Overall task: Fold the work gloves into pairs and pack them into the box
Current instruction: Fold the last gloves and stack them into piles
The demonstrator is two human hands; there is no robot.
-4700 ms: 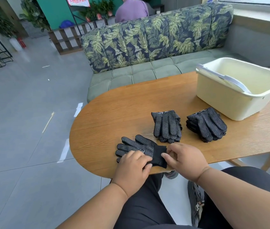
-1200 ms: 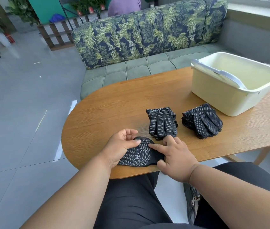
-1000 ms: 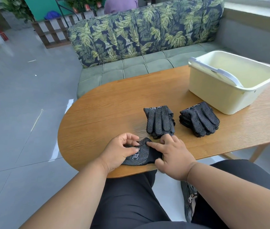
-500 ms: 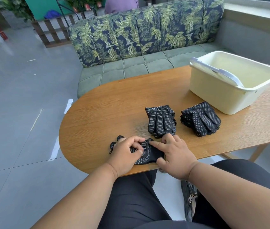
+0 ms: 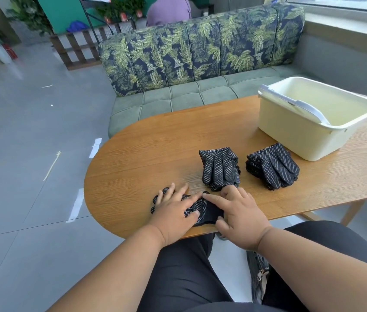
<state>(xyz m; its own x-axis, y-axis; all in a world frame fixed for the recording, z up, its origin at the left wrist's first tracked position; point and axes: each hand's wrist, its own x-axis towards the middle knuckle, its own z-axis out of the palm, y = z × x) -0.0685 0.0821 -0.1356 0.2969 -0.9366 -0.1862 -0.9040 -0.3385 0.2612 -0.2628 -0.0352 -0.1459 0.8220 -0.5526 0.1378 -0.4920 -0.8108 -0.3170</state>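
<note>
Your left hand [image 5: 173, 212] lies flat, fingers straight and spread, pressing down on the black dotted gloves [image 5: 202, 210] at the near edge of the oval wooden table [image 5: 146, 158]; glove fingertips show past your fingers on the left. Your right hand [image 5: 241, 212] rests on the cuff end of the same gloves: index finger straight and touching their upper edge, thumb at the near edge, other fingers loosely bent; neither hand curls round the fabric. Just beyond your right hand sits one stack of gloves [image 5: 220, 168], fingers pointing toward you. A second stack [image 5: 272, 166] lies to its right, apart from the first and near the front wall of the cream plastic box [image 5: 295, 131]. The box stands open at the table's far right, a grey-white handle [image 5: 295, 104] lying across its left rim. A leaf-print sofa [image 5: 200, 50] stands behind the table.
</note>
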